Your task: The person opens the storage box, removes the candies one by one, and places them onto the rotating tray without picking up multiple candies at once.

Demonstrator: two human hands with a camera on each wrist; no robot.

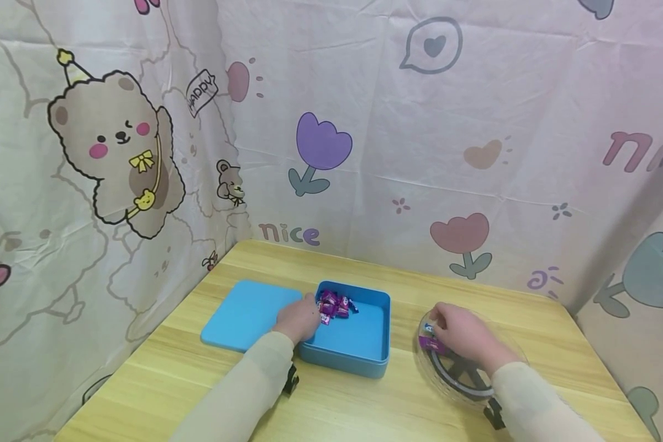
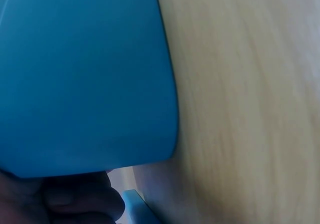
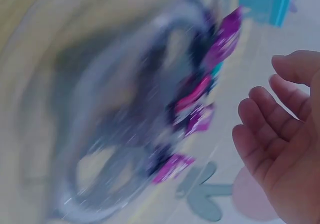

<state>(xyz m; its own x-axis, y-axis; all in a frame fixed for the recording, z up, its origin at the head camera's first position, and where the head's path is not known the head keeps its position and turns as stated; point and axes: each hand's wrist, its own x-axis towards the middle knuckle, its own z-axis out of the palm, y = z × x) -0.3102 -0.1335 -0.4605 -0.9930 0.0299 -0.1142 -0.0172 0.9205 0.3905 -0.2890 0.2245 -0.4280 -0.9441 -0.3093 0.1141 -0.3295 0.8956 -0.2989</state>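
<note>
On the table sits an open blue box (image 1: 347,334), with a heap of purple-wrapped candies (image 1: 337,305) in its back left corner. My left hand (image 1: 299,319) grips the box by its left wall; in the left wrist view its curled fingers (image 2: 82,196) lie against the box's side. To the right is a clear round dish (image 1: 447,387) with a dark, wheel-like shape in it and several wrapped candies (image 1: 432,344) at its left side. Over this dish is my right hand (image 1: 464,331). In the right wrist view its fingers (image 3: 270,109) are loosely bent, with thumb apart and nothing between them.
A flat blue lid (image 1: 251,313) lies left of the box, partly behind my left hand. The wooden table (image 1: 409,405) ends at a printed cloth (image 1: 376,202) hanging behind it, with more cloth at both sides. Dark wrist mounts (image 1: 291,379) show below the sleeves.
</note>
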